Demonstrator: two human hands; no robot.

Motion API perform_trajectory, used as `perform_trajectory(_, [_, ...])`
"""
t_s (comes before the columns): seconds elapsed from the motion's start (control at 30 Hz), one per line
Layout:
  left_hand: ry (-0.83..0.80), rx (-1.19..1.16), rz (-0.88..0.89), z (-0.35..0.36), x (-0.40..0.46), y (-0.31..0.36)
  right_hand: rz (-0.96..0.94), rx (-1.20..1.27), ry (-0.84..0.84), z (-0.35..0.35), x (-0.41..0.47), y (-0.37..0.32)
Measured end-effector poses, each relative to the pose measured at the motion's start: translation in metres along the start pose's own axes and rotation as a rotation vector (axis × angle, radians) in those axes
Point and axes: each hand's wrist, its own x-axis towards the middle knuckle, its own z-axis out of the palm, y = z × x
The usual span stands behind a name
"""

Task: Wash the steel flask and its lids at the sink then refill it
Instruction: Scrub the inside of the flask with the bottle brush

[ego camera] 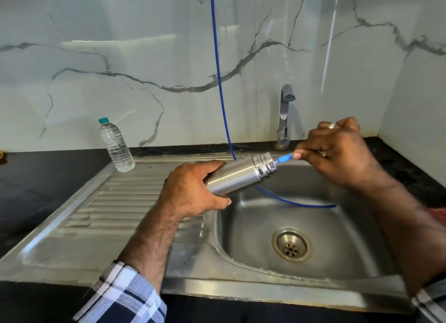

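At centre frame my left hand (193,190) grips the steel flask (241,175) tilted over the sink (265,296); my right hand (337,151) pinches a blue brush handle (286,157) at its mouth. Scrubbing step, I judge; next, rinsing.

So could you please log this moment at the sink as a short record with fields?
flask: steel flask, lid off, tilted over the sink, mouth toward the right
left hand: grips the flask body
right hand: pinches a blue brush handle at the flask mouth
tap: no water visible
drainboard: plastic bottle standing upright
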Motion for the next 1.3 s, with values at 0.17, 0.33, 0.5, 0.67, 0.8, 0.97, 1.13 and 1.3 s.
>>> perform_trajectory(0.17, [0.015,0.043,-0.032,-0.009,-0.005,-0.019,0.098,0.029,0.042,-0.025,-0.016,0.033])
perform_trajectory(0.33, [-0.005,0.071,0.03,-0.002,-0.008,-0.003,0.107,0.079,-0.016,0.003,-0.008,-0.001])
perform_trajectory(0.5, [0.002,0.009,0.023,0.001,-0.005,-0.002,0.026,0.046,0.008,0.008,-0.006,-0.005])
perform_trajectory(0.67, [-0.019,0.035,0.002,0.0,-0.001,-0.006,0.02,0.028,-0.004,-0.007,-0.016,0.014])
perform_trajectory(0.8, [-0.009,0.07,-0.019,-0.007,-0.004,-0.019,0.185,0.033,0.043,-0.019,-0.02,0.032])
perform_trajectory(0.97, [-0.056,0.067,0.045,0.008,-0.01,0.001,0.052,0.03,-0.037,0.02,-0.012,-0.011])
perform_trajectory(1.13, [-0.004,0.006,0.021,0.001,-0.002,-0.003,0.052,0.034,0.01,-0.004,-0.014,0.003])
perform_trajectory(1.3, [0.025,0.046,-0.021,-0.004,-0.002,-0.021,0.223,0.013,0.084,-0.023,-0.024,0.027])
